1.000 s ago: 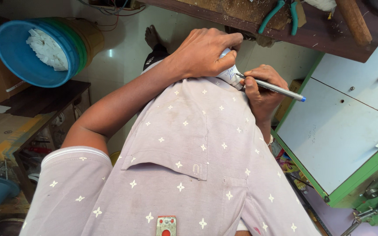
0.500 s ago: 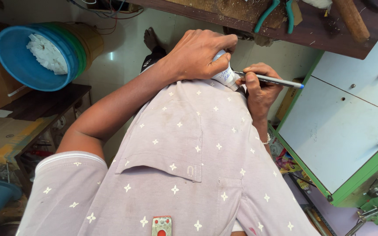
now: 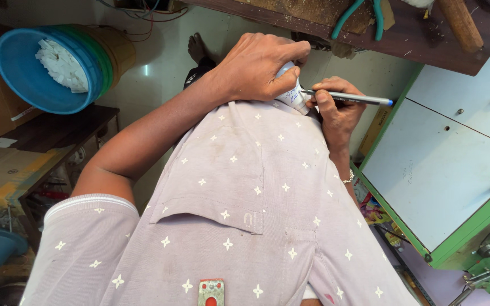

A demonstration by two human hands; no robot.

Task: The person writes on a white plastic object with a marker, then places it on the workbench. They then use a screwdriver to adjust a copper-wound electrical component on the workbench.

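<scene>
My left hand [image 3: 259,65] is closed around a small white object [image 3: 291,93] with blue markings, pressed against my pale patterned shirt [image 3: 245,198] at belly height. My right hand [image 3: 338,110] grips a slim pen [image 3: 350,98] with a blue end, and the pen's tip touches the white object. Most of the white object is hidden under my left fingers. A foot [image 3: 195,48] shows on the floor beyond my hands.
A blue basin [image 3: 24,71] holding white scraps sits in stacked tubs at the upper left. A white and green machine cabinet [image 3: 443,164] with a red button stands at the right. A dark wooden bench [image 3: 336,22] with green-handled pliers [image 3: 364,14] and a wooden handle runs along the top. Cardboard boxes [image 3: 7,170] lie at the left.
The pen has shifted a little to the left and levelled out, its tip now on the white object. My left hand has kept its hold on the object.
</scene>
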